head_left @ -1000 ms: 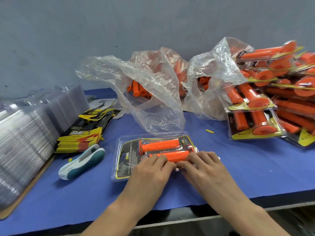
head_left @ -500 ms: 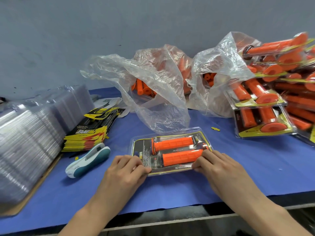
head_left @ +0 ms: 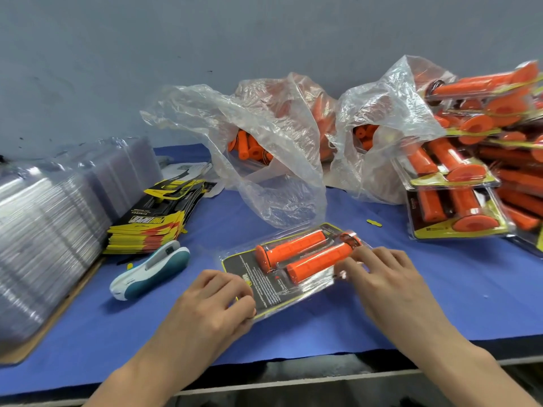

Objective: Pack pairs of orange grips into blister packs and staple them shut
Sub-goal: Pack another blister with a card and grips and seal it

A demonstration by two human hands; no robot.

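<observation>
A clear blister pack (head_left: 271, 284) with a black and yellow card lies tilted on the blue table, two orange grips (head_left: 305, 255) inside it. My left hand (head_left: 211, 306) pinches its near left corner. My right hand (head_left: 379, 277) presses fingertips on the pack's right end, beside the nearer grip. A white and teal stapler (head_left: 150, 271) lies to the left of the pack, untouched.
Stacks of empty clear blisters (head_left: 41, 230) fill the left side, with a pile of black and yellow cards (head_left: 155, 227) beside them. Two plastic bags of loose orange grips (head_left: 255, 148) sit at the back. Finished packs (head_left: 476, 177) are heaped at the right.
The pack has turned counter-clockwise, its right end now farther from me. My left hand has shifted to the near left corner; my right hand stays on the right end.
</observation>
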